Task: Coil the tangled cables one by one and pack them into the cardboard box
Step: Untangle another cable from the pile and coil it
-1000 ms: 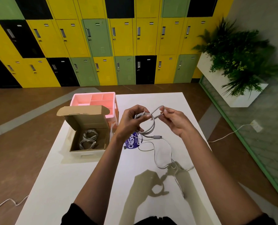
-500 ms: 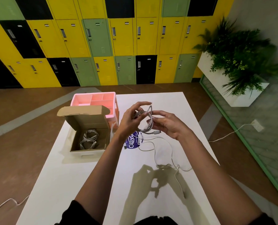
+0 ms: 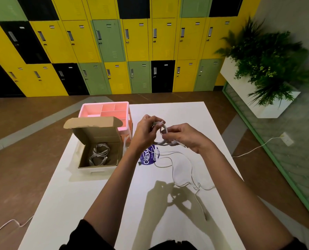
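Note:
Above the middle of the white table (image 3: 168, 222), my left hand (image 3: 145, 134) grips a small coil of grey-white cable (image 3: 162, 131). My right hand (image 3: 185, 137) pinches the same cable at the coil's right side, with a plug end poking out under its fingers. More loose white cable (image 3: 181, 170) lies in tangled loops on the table below the hands. The open cardboard box (image 3: 97, 137) stands to the left, lid up, with a coiled cable (image 3: 99, 154) inside it.
A pink compartment tray (image 3: 105, 110) stands behind the box. A purple printed packet (image 3: 148, 157) lies on the table under the hands. Yellow, green and black lockers line the far wall; a planter stands at right. Thin white cords trail across the floor.
My right hand has moved left, up against the coil in my left hand, bringing another turn of cable onto it. The loose cable on the table has been drawn in a little.

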A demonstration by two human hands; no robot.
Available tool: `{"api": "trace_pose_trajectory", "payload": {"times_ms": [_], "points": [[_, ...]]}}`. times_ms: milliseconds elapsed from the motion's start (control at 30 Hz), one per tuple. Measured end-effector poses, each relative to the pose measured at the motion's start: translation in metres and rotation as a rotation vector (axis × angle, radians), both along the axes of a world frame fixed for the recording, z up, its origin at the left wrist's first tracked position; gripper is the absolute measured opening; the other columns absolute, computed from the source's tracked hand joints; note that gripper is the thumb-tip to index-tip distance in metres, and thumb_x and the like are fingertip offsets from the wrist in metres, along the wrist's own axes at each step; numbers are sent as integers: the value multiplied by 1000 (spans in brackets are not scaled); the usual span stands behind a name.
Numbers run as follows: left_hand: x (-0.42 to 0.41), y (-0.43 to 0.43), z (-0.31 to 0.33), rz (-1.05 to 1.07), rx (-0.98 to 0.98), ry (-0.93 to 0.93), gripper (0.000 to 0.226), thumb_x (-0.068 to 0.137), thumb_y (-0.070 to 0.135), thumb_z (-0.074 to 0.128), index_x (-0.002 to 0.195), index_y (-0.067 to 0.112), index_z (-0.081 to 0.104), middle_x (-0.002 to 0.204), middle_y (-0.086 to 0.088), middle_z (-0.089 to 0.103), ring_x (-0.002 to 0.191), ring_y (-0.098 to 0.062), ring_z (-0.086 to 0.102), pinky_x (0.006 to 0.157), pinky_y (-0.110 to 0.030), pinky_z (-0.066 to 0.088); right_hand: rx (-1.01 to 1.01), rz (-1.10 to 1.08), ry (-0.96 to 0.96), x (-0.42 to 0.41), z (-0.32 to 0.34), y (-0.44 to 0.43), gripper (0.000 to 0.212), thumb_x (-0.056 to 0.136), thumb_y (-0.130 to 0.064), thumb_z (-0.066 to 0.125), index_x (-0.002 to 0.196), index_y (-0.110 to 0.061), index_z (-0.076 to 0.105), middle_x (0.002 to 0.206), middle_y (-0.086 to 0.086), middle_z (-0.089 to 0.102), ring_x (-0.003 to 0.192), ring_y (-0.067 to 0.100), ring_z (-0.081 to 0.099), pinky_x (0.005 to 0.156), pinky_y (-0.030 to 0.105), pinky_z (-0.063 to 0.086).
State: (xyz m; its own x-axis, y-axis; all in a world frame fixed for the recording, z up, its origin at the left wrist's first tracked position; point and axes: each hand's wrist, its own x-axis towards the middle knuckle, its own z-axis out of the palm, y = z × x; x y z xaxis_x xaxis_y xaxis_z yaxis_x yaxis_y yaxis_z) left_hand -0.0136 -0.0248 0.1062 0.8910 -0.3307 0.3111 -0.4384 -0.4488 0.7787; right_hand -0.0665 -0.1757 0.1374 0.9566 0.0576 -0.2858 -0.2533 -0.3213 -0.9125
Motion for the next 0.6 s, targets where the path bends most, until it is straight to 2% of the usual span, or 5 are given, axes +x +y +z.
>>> {"api": "trace_pose_trajectory", "payload": {"times_ms": [133,233,367,433,600], "points": [[1,2,-3,39,70,-36,18,97,13,51,105,7,67,93,-4,47,77,-3,46,66,-1,36,-329,-37,-107,1,8,1,28,79,-19,76,104,-8,69,91,9,71,82,17,66,63,21,47],[2,5,-4,50,114,-52,18,97,10,50,104,3,66,91,-3,42,74,-4,41,65,0,34,-467,-36,-136,2,13,0,16,83,-18,72,96,-8,70,83,6,67,81,19,63,62,24,45],[0,7,-8,29,194,-73,17,96,8,50,104,3,65,92,-4,42,79,-8,39,64,4,30,-644,88,-94,2,19,3,17,94,-19,56,98,-15,73,97,4,65,92,22,58,81,35,47],[1,10,-10,14,215,-84,17,95,5,51,104,4,65,92,-3,43,81,-10,40,64,3,30,-618,106,-115,-1,20,2,21,96,-17,52,95,-17,73,97,2,63,93,20,55,80,32,46],[10,24,-9,-32,165,-97,16,92,1,53,101,4,66,88,-1,46,80,-14,46,64,-11,33,-423,126,-160,-10,24,-7,23,98,-16,50,94,-9,72,78,-5,57,69,7,46,45,8,34]]}}
